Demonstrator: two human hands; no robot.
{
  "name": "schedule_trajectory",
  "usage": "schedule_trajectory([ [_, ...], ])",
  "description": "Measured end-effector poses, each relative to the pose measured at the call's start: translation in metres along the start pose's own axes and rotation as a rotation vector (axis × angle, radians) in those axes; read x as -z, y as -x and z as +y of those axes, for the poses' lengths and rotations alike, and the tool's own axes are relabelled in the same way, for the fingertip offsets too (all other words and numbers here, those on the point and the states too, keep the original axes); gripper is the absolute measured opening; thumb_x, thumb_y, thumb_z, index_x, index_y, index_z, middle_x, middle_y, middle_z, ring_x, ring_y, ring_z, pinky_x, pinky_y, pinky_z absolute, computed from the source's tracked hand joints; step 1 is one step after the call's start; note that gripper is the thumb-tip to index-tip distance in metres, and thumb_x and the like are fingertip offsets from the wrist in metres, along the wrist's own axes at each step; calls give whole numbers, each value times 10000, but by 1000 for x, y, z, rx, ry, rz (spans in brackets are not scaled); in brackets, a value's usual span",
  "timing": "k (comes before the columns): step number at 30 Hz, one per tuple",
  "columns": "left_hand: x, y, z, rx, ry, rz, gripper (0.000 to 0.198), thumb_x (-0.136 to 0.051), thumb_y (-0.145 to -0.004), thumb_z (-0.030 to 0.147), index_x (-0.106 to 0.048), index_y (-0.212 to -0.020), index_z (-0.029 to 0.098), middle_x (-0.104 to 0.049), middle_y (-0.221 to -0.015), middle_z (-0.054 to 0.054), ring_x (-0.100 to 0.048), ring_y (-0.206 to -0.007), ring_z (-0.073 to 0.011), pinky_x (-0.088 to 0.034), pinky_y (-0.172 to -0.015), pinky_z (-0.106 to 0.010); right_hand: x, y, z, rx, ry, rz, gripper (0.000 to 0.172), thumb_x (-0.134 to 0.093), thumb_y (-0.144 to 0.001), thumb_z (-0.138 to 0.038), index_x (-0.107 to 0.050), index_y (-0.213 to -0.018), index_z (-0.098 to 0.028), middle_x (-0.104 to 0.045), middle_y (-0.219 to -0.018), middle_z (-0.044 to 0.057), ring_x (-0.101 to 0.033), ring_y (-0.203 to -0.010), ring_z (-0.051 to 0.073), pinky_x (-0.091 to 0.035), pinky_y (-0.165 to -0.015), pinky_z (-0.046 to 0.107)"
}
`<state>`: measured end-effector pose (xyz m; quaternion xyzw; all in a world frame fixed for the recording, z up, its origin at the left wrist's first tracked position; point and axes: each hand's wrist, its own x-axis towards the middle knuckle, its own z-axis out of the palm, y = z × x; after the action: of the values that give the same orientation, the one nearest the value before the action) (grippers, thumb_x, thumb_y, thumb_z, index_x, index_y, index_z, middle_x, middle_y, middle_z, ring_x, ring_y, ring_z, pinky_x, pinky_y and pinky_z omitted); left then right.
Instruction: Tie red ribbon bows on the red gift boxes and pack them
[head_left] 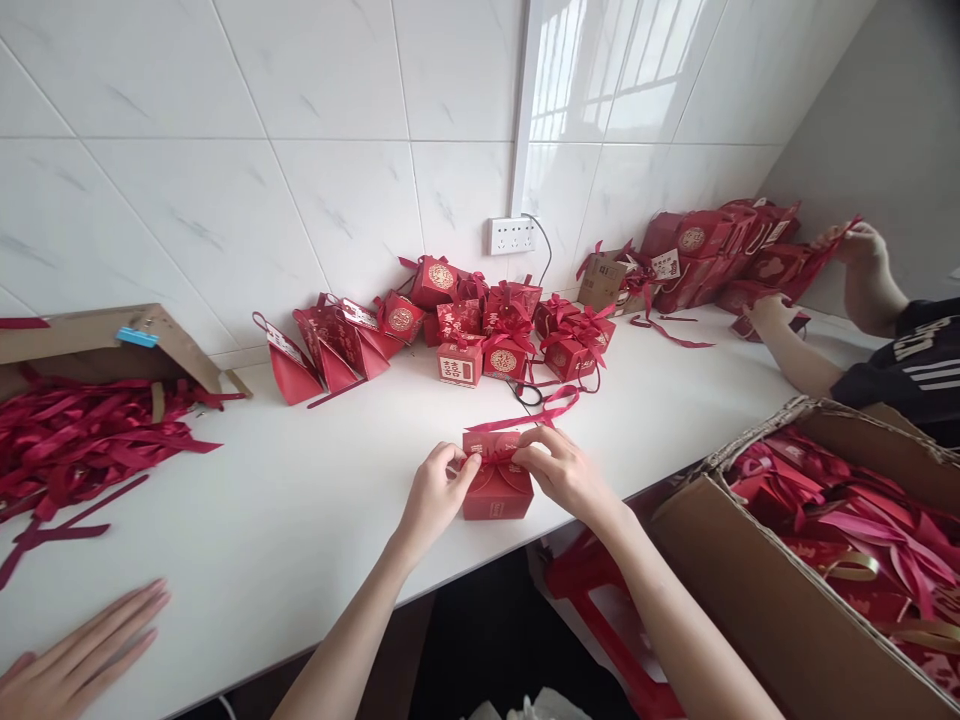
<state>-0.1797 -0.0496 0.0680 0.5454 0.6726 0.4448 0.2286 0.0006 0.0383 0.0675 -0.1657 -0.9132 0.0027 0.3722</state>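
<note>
A small red gift box (496, 488) stands on the white table (300, 500) right in front of me. My left hand (435, 492) and my right hand (559, 468) are on either side of its top, fingers pinched on the red ribbon (525, 412) that crosses the lid and trails off to the back right. Both hands are closed on that ribbon.
Several finished red boxes (480, 330) sit by the wall. A pile of red ribbons (75, 430) spills from a carton at left. A cardboard box (810, 560) of red items stands at right. Another person's hand (82, 655) lies flat at bottom left; a person's arms (825, 330) work at far right.
</note>
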Motion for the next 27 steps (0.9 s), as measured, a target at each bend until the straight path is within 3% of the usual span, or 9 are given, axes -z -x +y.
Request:
schedule_trajectory([
  [5,-7,2,-5,-125,-11,116,214,-484,-830,324,-461,-662,194,-614,-932,-49,-596,-835,-159,-483,-673,-261,-1,4,1,20,40,57,191,-423,-891,-60,-573,-862,-175,-566,-873,71,-499,-710,152,-457,-635,279],
  [10,-11,1,-9,-132,-5,98,221,-476,-830,304,-436,-644,192,-613,-1112,-73,-608,-817,-156,-489,-651,-276,-1,7,1,-12,22,61,193,-416,-900,-88,-580,-872,-184,-565,-877,72,-510,-705,152,-443,-639,292],
  [13,-11,0,-8,-121,0,75,242,-467,-830,314,-428,-627,189,-597,-1181,-79,-603,-763,-138,-484,-646,-275,2,8,-5,-202,-138,53,134,-450,-902,-197,-572,-848,-185,-560,-856,69,-535,-710,156,-451,-650,292],
  [19,-13,-1,-9,-95,51,12,280,-481,-823,352,-442,-605,180,-538,-1294,-83,-562,-638,-91,-481,-652,-285,4,-4,-29,-795,-316,-116,413,-399,-895,-478,-371,-576,-218,-467,-526,-9,-431,-489,135,-347,-484,266],
  [22,-15,1,-10,-77,82,9,268,-490,-818,365,-488,-629,176,-552,-1271,-84,-534,-589,-75,-483,-627,-278,-3,-10,-34,-903,-332,-140,423,-437,-854,-534,-383,-575,-221,-474,-497,-15,-432,-473,140,-331,-480,268],
  [27,-15,4,-12,-59,122,71,244,-519,-799,406,-558,-720,178,-606,-1135,-92,-509,-566,-84,-480,-564,-265,-10,-10,-25,-957,-451,-178,364,-523,-785,-496,-442,-574,-211,-460,-497,-23,-403,-475,130,-313,-471,259],
])
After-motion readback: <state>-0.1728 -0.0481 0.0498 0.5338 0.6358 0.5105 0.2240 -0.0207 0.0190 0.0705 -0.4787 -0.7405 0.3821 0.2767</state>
